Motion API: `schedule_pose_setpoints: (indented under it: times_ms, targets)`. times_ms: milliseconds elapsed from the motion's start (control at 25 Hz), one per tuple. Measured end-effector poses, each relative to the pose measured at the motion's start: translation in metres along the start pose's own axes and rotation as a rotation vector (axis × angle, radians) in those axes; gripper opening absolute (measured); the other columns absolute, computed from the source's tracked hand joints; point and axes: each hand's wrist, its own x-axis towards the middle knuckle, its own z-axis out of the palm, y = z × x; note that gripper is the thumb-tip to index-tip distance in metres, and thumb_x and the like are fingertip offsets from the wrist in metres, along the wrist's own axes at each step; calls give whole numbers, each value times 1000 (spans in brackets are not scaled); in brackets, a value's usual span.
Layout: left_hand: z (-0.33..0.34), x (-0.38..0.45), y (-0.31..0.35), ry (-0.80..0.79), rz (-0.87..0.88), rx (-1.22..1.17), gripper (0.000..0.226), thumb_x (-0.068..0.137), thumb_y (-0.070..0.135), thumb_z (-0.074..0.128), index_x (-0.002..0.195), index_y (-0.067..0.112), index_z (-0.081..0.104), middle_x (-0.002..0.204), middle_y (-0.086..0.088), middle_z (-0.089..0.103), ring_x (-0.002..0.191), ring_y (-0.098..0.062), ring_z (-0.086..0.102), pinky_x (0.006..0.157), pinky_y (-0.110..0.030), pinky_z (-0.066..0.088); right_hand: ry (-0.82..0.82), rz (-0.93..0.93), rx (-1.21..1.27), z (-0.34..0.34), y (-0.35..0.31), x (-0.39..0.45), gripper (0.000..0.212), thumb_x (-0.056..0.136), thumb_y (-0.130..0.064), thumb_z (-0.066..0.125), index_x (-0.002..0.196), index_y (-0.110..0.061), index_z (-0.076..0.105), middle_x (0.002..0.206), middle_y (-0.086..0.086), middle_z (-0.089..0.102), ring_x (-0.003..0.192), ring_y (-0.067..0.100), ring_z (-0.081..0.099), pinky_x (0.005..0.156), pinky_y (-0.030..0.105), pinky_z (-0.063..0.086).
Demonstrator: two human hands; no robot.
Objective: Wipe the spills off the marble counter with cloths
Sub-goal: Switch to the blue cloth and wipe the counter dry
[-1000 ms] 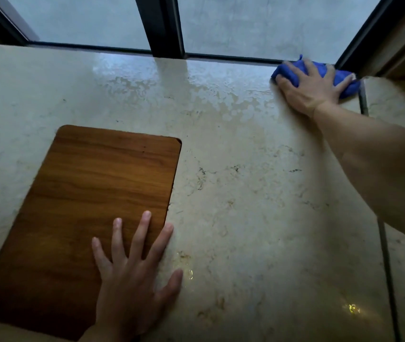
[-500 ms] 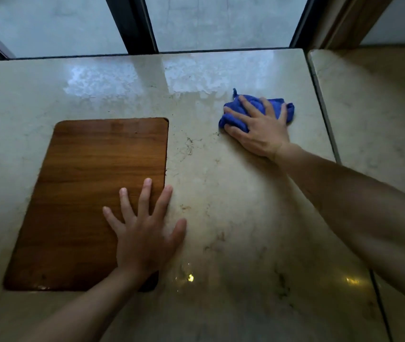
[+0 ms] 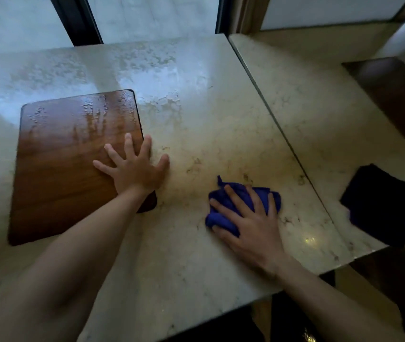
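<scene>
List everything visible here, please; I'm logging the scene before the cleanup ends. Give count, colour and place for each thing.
marble counter: one, cream, fills the middle, wet film along its far part
side counter: one, cream, adjoining on the right
wooden board: one, brown, left on the counter, droplets on its far end
blue cloth: one, bunched, near right of the counter
dark cloth: one, very dark, on the side counter
dark wooden block: one, dark brown, far right
window: pale panes, dark frame, behind the counter
left hand: flat, fingers spread, on the board's right edge
right hand: pressing flat on the blue cloth
</scene>
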Motion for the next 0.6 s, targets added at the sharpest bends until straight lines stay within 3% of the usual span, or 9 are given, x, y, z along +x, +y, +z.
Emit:
schedule_pose_setpoints:
  times_ms: [160, 360, 520, 600]
  targets:
    - [-1, 0, 1, -10, 6, -11, 80, 81, 80, 17, 153, 44, 22, 168, -5, 10, 148, -53, 1, 106, -82, -2, 4, 161, -47, 13, -30, -78, 59, 92, -77, 21, 147, -56, 27, 161, -14, 25, 144, 34, 29, 111, 70, 12]
    - [-2, -2, 3, -2, 0, 8, 74, 87, 77, 25, 153, 43, 23, 168, -6, 10, 148, -52, 0, 107, -81, -2, 6, 352, -28, 25, -72, -88, 60, 93, -75, 19, 144, -50, 38, 158, -8, 34, 142, 37, 29, 109, 73, 13]
    - [-1, -5, 6, -33, 4, 16, 71, 88, 74, 22, 153, 44, 21, 167, -6, 11, 149, -51, 2, 108, -80, 1, -44, 276, -52, 30, -103, -68, 63, 91, -74, 25, 147, -47, 36, 159, -2, 34, 141, 44, 32, 107, 77, 13]
    - [-7, -5, -2, -17, 30, 24, 66, 90, 70, 20, 151, 45, 25, 165, -5, 18, 148, -47, 13, 109, -76, 11, -2, 282, -33, 31, -113, -35, 65, 90, -74, 26, 146, -45, 40, 159, -2, 34, 140, 45, 34, 106, 78, 13]
